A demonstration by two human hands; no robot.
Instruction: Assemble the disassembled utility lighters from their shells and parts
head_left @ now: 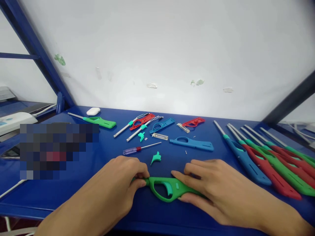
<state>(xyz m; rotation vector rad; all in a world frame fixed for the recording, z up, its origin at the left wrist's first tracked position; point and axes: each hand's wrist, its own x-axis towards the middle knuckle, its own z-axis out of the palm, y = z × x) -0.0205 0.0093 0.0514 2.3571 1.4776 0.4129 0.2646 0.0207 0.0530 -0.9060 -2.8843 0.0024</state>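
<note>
A green lighter body [180,187] with a teal trigger [168,189] lies near the front of the blue table, between my hands. My left hand [123,183] pinches its narrow left end. Around the wide handle at the right, my right hand [209,186] has its thumb and fingers closed, hiding the far end. Just beyond the body lies a loose teal trigger [156,158]. A screwdriver [137,149] with a clear purple handle rests farther back, next to another small teal piece [141,136].
Whole lighters, including a blue one [246,160], lie in a row at the right. Behind are a blue shell [194,144], a red shell [197,122], a clear tank [160,136] and metal tubes [123,128]. A green lighter [100,122] and white case [93,111] sit back left.
</note>
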